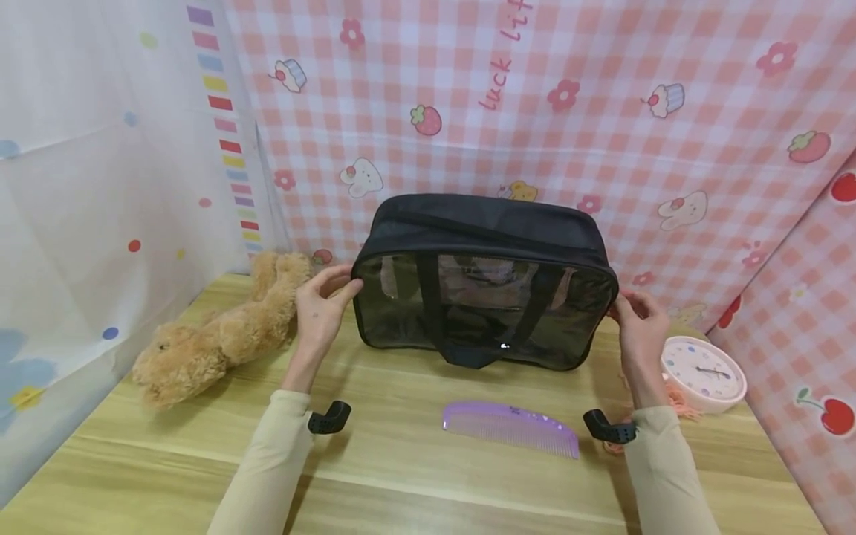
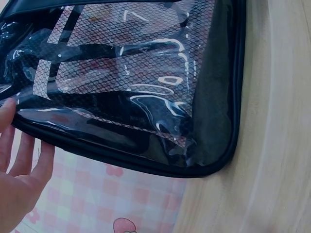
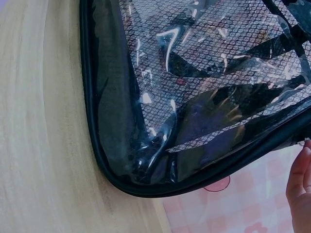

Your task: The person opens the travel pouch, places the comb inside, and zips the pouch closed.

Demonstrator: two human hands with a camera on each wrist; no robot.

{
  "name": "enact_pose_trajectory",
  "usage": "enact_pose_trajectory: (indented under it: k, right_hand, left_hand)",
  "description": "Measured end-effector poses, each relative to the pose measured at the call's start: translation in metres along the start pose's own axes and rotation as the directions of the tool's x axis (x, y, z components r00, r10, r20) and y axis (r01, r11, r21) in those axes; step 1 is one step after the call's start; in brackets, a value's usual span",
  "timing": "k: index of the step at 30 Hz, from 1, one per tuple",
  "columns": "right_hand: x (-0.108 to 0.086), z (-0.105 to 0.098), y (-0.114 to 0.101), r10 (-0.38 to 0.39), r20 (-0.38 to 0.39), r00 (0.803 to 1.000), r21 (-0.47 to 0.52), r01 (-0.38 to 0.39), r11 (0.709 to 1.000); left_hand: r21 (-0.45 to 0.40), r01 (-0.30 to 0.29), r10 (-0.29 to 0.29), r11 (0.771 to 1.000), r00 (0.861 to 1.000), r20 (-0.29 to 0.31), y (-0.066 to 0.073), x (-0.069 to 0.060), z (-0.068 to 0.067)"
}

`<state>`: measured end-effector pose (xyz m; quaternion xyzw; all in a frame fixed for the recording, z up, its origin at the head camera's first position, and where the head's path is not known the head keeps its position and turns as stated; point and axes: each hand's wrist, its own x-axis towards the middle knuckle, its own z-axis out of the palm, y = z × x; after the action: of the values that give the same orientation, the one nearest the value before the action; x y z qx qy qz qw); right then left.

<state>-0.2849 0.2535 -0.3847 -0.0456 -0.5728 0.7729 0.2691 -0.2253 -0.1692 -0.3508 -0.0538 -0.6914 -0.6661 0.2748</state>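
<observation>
A black zippered bag [image 1: 484, 286] with a see-through front panel and black strap handles stands upright on the table. My left hand [image 1: 322, 308] pinches its left side edge, thumb in front and fingers behind; the left wrist view shows these fingers [image 2: 43, 162] at the rim. At the opposite side, my right hand [image 1: 640, 321] holds the bag's right edge, though part of its grip is hidden behind the bag. Mesh [image 3: 194, 53] shows through the clear panel in the right wrist view. A purple comb [image 1: 510, 427] lies in front of the bag, between my forearms.
On the left, a light-brown plush toy [image 1: 221, 338] lies on the wooden table [image 1: 388, 483]. A pink round clock [image 1: 702, 371] sits at the right, with orange-pink strands [image 1: 681, 402] beside it. Pink checked cloth [image 1: 468, 148] hangs behind the bag.
</observation>
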Motion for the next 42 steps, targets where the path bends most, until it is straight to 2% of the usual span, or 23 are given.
enact_pose_trajectory:
  k: [5, 9, 14, 16, 19, 23, 27, 30, 38, 42]
  right_hand:
    - [0.001, 0.001, -0.002, -0.103, 0.006, 0.995, -0.072, 0.104, 0.992]
    - [0.002, 0.001, -0.003, -0.123, -0.003, 0.992, -0.119, 0.122, 0.985]
    - [0.002, 0.002, -0.005, -0.154, -0.003, 0.988, -0.155, 0.152, 0.976]
    - [0.003, 0.002, -0.007, -0.174, -0.003, 0.985, -0.155, 0.171, 0.973]
    - [0.003, 0.003, -0.011, -0.208, -0.007, 0.978, -0.094, 0.206, 0.974]
    - [0.003, 0.004, -0.019, -0.247, 0.01, 0.969, -0.013, 0.247, 0.969]
    - [0.004, 0.008, -0.027, -0.248, 0.05, 0.967, -0.017, 0.249, 0.968]
    - [0.003, 0.011, -0.03, -0.239, 0.084, 0.967, -0.04, 0.243, 0.969]
    - [0.01, 0.016, -0.047, -0.286, 0.18, 0.941, -0.162, 0.315, 0.935]
    - [0.016, 0.017, -0.059, -0.27, 0.236, 0.934, -0.24, 0.325, 0.915]
  left_hand:
    - [-0.049, -0.029, 0.028, 0.998, 0.999, -0.032, 0.0, 0.001, 0.001]
    - [-0.087, -0.069, 0.066, 0.994, 0.997, -0.037, 0.0, 0.001, 0.003]
    - [-0.092, -0.128, 0.125, 0.988, 0.991, -0.037, 0.001, 0.0, 0.003]
    - [-0.087, -0.153, 0.15, 0.984, 0.988, -0.033, 0.001, 0.001, 0.003]
    - [-0.099, -0.167, 0.165, 0.981, 0.986, -0.029, -0.007, 0.004, 0.002]
    - [-0.102, -0.165, 0.163, 0.981, 0.986, -0.028, -0.021, 0.008, 0.001]
    - [-0.067, -0.151, 0.15, 0.986, 0.988, -0.025, -0.009, 0.004, 0.0]
    - [-0.05, -0.143, 0.142, 0.988, 0.99, -0.024, 0.004, -0.003, -0.003]
    - [-0.061, -0.156, 0.155, 0.986, 0.988, -0.015, 0.003, 0.0, -0.002]
    - [-0.06, -0.158, 0.158, 0.986, 0.987, -0.011, 0.002, 0.001, 0.001]
